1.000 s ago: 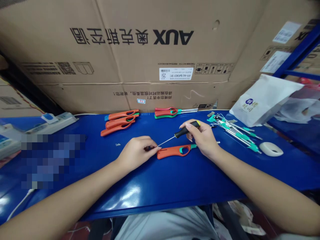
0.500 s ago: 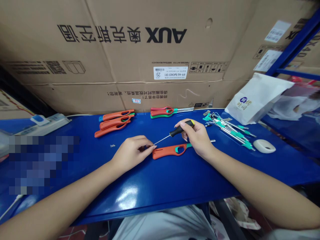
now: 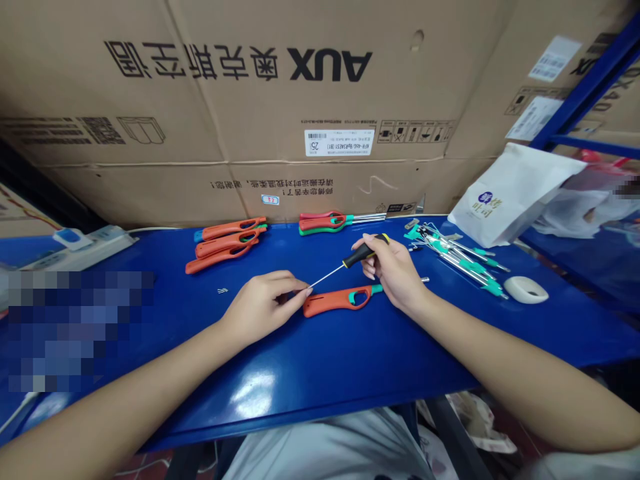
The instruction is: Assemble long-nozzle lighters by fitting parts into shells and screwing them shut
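Note:
My right hand [image 3: 393, 265] is closed round the black and yellow handle of a screwdriver [image 3: 333, 272], its shaft slanting down to the left. The fingertips of my left hand [image 3: 267, 300] pinch together at the screwdriver's tip; whatever they hold there is too small to make out. Just below the tip, an orange gas lighter [image 3: 330, 303] with a green trigger lies on the blue table [image 3: 320, 360]. Its metal tube runs behind my right hand. A few tiny screws [image 3: 223, 291] lie left of my left hand.
Orange lighter handles [image 3: 225, 248] lie at the back left, assembled lighters [image 3: 325, 222] at the back middle. Several metal tubes with green parts [image 3: 460, 257] lie on the right, near a white oval object [image 3: 526, 290] and a white paper bag [image 3: 510, 193]. A power strip [image 3: 95, 247] sits at the left.
The view has shifted slightly. The screwdriver's tip stays at my left fingertips and both hands keep almost the same pose.

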`<state>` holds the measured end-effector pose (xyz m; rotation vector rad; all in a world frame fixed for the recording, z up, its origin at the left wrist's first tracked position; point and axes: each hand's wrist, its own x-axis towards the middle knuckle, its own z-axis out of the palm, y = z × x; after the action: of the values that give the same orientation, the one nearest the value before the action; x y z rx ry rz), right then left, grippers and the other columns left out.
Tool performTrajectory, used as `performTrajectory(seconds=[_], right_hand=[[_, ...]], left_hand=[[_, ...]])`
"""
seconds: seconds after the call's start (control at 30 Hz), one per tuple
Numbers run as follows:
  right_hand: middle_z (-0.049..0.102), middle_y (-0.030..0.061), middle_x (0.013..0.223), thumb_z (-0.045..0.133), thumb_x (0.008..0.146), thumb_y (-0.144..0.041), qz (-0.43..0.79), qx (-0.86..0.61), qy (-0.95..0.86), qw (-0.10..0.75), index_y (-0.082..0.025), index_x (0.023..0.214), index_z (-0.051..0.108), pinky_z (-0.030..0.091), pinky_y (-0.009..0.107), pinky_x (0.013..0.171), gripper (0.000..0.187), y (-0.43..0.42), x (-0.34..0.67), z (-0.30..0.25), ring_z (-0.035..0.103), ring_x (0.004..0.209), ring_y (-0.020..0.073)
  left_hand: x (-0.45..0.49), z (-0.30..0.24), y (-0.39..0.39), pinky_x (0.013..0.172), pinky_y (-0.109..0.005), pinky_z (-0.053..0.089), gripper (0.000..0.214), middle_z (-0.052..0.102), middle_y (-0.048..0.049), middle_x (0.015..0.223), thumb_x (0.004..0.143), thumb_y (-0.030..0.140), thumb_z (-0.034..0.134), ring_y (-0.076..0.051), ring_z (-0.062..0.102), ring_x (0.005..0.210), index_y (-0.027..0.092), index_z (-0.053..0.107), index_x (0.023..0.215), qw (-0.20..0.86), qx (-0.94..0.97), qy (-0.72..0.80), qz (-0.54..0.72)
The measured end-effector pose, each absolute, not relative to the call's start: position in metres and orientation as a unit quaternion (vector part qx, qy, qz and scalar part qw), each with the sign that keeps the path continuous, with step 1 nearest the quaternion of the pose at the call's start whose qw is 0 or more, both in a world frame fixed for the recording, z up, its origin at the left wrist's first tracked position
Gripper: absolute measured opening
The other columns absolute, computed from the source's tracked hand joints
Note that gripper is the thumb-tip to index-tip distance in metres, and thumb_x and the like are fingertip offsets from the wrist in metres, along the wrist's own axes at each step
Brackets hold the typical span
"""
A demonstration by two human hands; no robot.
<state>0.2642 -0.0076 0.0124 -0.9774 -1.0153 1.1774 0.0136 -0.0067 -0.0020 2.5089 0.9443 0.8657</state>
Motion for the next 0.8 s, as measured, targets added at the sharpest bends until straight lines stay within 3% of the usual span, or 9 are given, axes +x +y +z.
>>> performTrajectory(seconds=[0.8], right_hand=[[0.042,-0.0057,0.051,0.080,0.076,-0.049,0.514,-0.423,-0.411,0.623,-0.016,0.075,0.072,0.029,0.021,0.041,0.034,-0.0066,0.2642,0.0136,0.038,0.046,0.0073]], left_hand=[[0.0140,-0.0027,-0.0073,0.066,-0.022,0.047,0.018,0.074,-0.0034,0.089,0.099,0.027,0.060,-0.011,0.063,0.069,0.019,0.076,0.098,0.153,0.875,0.331,0.318]])
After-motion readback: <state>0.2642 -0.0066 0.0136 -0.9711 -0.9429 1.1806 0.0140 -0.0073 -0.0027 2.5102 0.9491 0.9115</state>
